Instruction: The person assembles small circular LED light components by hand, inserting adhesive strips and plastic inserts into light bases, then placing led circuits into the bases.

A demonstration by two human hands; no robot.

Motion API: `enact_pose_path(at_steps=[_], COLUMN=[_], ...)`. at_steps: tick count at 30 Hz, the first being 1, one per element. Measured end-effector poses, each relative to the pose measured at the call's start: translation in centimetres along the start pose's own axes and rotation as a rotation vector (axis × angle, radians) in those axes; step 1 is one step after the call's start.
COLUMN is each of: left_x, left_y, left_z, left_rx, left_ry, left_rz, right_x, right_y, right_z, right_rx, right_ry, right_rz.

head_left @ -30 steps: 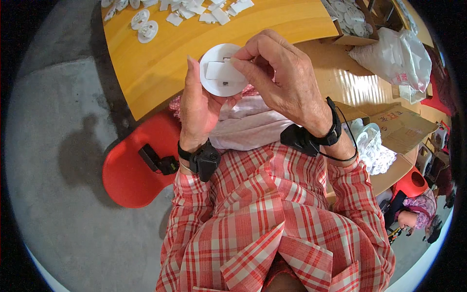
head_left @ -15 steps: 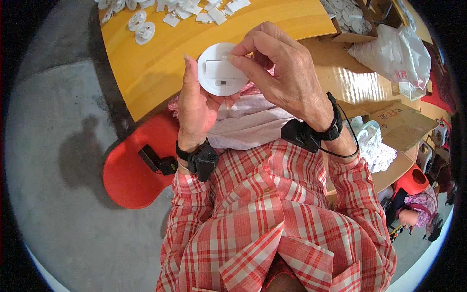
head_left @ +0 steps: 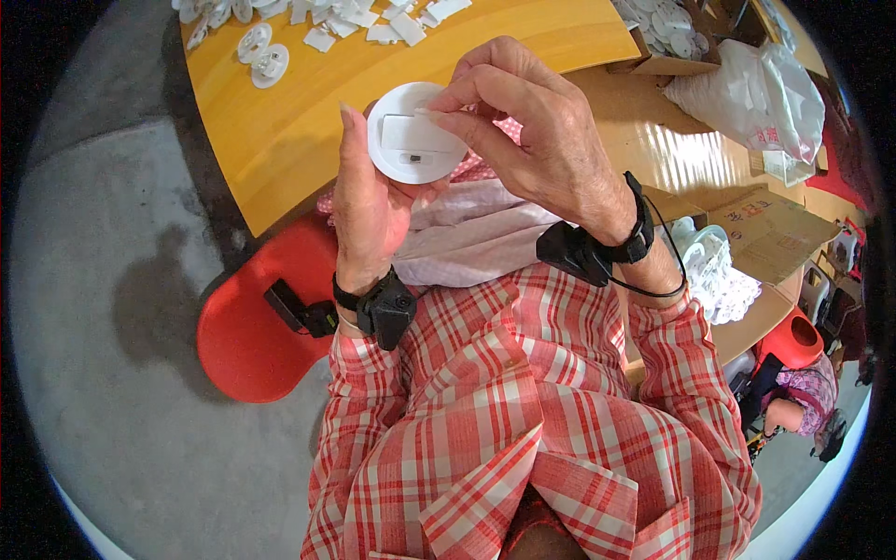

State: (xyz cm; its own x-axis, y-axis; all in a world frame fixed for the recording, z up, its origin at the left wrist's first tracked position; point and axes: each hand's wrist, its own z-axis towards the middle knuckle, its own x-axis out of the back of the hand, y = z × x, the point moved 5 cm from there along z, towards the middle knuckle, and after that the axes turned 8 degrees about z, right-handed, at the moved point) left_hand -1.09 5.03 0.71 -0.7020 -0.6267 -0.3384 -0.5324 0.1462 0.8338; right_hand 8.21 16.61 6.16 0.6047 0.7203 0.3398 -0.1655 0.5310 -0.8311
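Note:
A white round disc (head_left: 411, 174), palm-sized, is held up in front of me over my lap. My left hand (head_left: 364, 205) grips it from the left, thumb upright at its edge and fingers curled beneath. On its face lies a white rectangular piece (head_left: 411, 135), with a small slot and dark spot below. My right hand (head_left: 537, 131) reaches in from the right, its thumb and forefinger pinched together at the upper corner of the rectangular piece. Whatever sits between those fingertips is too small and covered to make out.
Loose white flat pieces (head_left: 408, 28) and assembled discs (head_left: 269, 65) lie on the yellow table (head_left: 280, 121). At right are a box of white discs (head_left: 665, 70), a white plastic bag (head_left: 756, 103) and an open carton (head_left: 761, 229). A red stool (head_left: 247, 345) stands at left.
Both hands and the disc have shifted slightly left. The right fingertips remain pinched at the upper corner of the rectangular piece.

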Motion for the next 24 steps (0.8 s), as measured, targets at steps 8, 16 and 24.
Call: enact_pose_path(at_steps=[8, 16, 24], left_x=[-0.1, -0.4, -1.0], left_y=[0.2, 0.3, 0.8], left_z=[-0.1, -0.1, 0.0], left_rx=[0.012, 0.022, -0.093], left_ry=[0.04, 0.142, 0.148], left_rz=[0.028, -0.032, 0.146], right_x=[0.0, -1.0, -0.6], right_y=[-0.5, -1.1, -0.1], right_z=[0.0, -1.3, -1.6], right_rx=[0.074, 0.243, 0.043], right_ry=[-0.015, -0.113, -0.021], right_rz=[-0.013, -0.391, -0.236])
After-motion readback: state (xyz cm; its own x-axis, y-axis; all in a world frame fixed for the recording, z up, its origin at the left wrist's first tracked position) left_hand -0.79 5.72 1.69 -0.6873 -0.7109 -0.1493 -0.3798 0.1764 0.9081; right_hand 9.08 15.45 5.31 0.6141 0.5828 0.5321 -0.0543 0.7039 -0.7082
